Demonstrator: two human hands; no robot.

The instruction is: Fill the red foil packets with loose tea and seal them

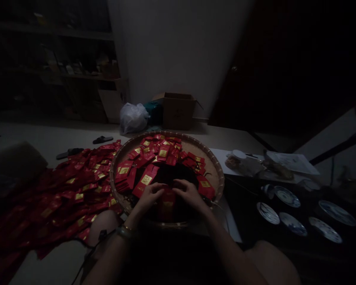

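Observation:
A round woven bamboo tray (220, 174) stands in front of me, with many red packets bearing gold labels lying in it. Near the tray's front edge, one red packet (167, 204) hangs upright between my hands. My left hand (150, 196) has curled fingers at its upper left edge. At the upper right edge, my right hand (190, 194) grips it the same way. Between the other packets and my hands lies a dark heap (178, 174), too dim to make out. A bracelet (127, 232) circles my left wrist.
Loose red packets (74, 198) cover the floor on the left, near dark slippers (103, 139). Behind the tray stand a white plastic bag (134, 118) and an open cardboard box (178, 113). Blue-and-white plates (293, 224) and a lidded jar (236, 159) sit on the right.

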